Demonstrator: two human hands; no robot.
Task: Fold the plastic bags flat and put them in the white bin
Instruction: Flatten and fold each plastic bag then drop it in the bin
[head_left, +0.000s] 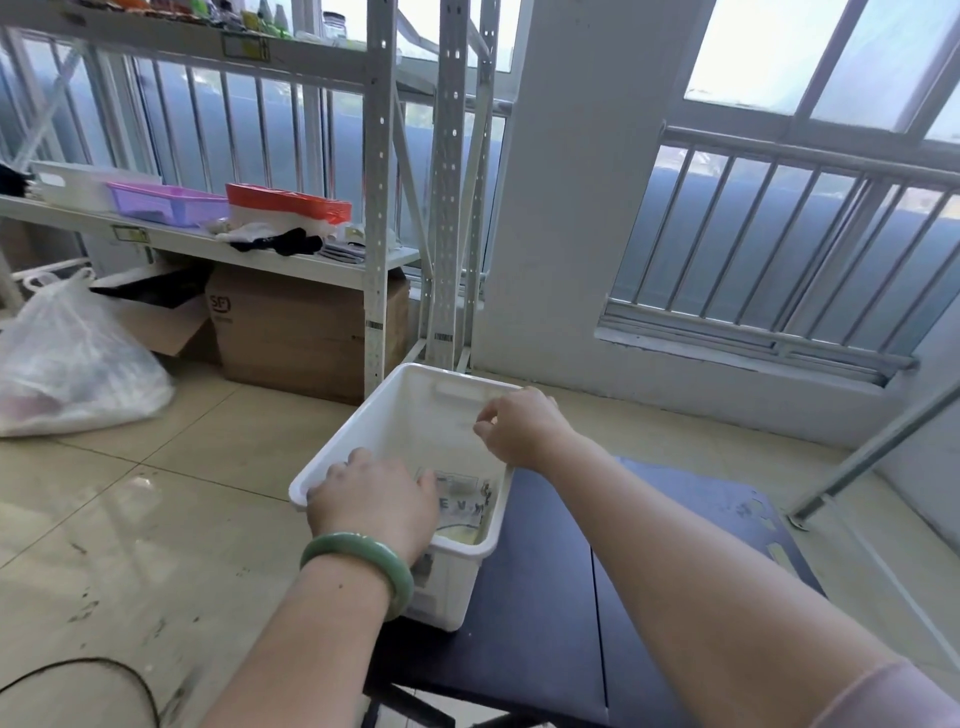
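White bin (410, 415) centre frame, plastic bags (462, 499) inside, left hand (371, 501) fingers gripping its near rim, right hand (519, 426) fingers loosely curled, empty.

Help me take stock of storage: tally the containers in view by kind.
White bins: 2, near one, shelf one
Coloured baskets: 2, purple, orange-red
Cardboard boxes: 2, closed, open
Total: 6

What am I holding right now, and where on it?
The left hand grips the white bin by its near-left rim. The right hand hovers curled over it; any hold cannot be told.
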